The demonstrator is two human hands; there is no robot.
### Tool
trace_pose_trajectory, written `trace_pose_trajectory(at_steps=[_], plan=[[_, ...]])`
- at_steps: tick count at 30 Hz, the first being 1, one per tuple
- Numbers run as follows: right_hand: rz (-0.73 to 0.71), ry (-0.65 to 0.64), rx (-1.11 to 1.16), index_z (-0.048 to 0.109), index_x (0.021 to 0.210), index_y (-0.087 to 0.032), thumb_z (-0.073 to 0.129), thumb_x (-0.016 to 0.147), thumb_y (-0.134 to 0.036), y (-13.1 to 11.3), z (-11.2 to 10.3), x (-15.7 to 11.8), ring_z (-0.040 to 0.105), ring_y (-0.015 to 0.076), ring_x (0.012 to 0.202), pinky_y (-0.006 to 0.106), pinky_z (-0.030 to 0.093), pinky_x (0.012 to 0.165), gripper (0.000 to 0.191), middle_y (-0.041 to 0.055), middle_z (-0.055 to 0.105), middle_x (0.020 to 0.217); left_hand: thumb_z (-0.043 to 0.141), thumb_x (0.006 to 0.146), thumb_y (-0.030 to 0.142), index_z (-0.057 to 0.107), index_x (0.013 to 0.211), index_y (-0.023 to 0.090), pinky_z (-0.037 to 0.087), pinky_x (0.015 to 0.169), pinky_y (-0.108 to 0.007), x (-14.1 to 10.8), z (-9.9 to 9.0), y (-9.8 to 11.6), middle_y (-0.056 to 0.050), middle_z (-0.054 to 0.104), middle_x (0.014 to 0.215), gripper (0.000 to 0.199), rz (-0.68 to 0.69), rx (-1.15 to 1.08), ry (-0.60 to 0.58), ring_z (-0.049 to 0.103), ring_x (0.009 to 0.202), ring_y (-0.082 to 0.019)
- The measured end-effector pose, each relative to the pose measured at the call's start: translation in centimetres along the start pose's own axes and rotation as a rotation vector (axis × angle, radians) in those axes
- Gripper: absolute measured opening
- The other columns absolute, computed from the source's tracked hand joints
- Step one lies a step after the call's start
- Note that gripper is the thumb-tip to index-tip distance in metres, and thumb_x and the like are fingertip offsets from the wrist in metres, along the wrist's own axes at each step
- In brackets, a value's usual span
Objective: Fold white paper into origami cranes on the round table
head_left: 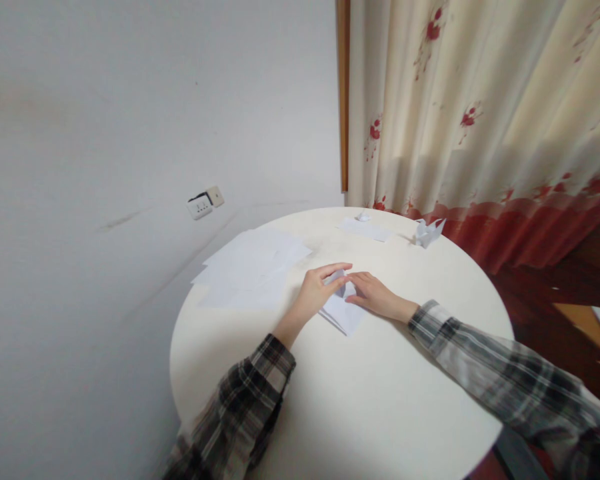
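Observation:
A folded sheet of white paper (346, 316) lies on the round white table (380, 400), its lower corner pointing toward me. My left hand (316, 289) grips the paper's raised far part, thumb on the near side and fingers reaching over the far side. From the right, my right hand (377, 295) pinches the same raised part with its fingertips, while its thumb rests lower, near the paper's surface. Between the hands the flap stands up from the table. The fingers hide some of the folds.
Loose white sheets (255, 267) are spread over the table's left side. At the back, a small folded paper piece (363, 217) sits on a flat sheet (364, 229). A paper crane-like figure (427, 233) stands at the right rear, near the curtain (480, 120). A wall with a socket (200, 207) borders the left.

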State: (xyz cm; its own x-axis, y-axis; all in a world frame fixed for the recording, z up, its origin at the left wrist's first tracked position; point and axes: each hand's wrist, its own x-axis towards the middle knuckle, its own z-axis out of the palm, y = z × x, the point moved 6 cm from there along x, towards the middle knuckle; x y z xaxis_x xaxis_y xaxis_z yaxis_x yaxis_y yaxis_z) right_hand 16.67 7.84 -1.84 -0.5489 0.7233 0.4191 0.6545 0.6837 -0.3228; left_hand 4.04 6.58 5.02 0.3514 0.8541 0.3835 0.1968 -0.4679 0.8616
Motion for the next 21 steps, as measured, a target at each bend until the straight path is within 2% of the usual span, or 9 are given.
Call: trace_pose_trajectory(at_steps=[5,14,21], plan=[[-0.019,0.017,0.037,0.049,0.118,-0.016,0.059,0.079,-0.032,-0.2,-0.1,0.0,0.049,0.0257,0.107,0.043,0.039,0.090,0.043,0.0133,0.056,0.115,0.063,0.073,0.022,0.065,0.102,0.013,0.040,0.095,-0.030,0.0,0.3,-0.2,-0.008,0.064,0.110,0.030,-0.004,0.004,-0.033,0.057,0.105,-0.021],[-0.042,0.011,0.192,0.053,0.108,-0.014,0.057,0.080,-0.033,-0.5,-0.2,0.4,0.056,0.0219,0.090,0.035,0.043,0.080,0.034,0.0101,0.061,0.098,0.062,0.073,0.022,0.069,0.090,0.012,0.045,0.086,-0.031,0.7,0.3,-0.7,-0.009,0.068,0.098,0.021,-0.031,-0.012,0.041,0.062,0.094,-0.022],[0.018,-0.011,0.233,0.055,0.103,-0.017,0.057,0.079,-0.034,-0.3,-0.1,0.1,0.056,0.0210,0.086,0.035,0.041,0.079,0.030,0.0080,0.062,0.095,0.059,0.076,0.030,0.069,0.086,0.011,0.047,0.079,-0.029,0.5,0.4,-1.0,-0.009,0.070,0.093,0.023,-0.059,-0.066,0.041,0.063,0.089,-0.021]])
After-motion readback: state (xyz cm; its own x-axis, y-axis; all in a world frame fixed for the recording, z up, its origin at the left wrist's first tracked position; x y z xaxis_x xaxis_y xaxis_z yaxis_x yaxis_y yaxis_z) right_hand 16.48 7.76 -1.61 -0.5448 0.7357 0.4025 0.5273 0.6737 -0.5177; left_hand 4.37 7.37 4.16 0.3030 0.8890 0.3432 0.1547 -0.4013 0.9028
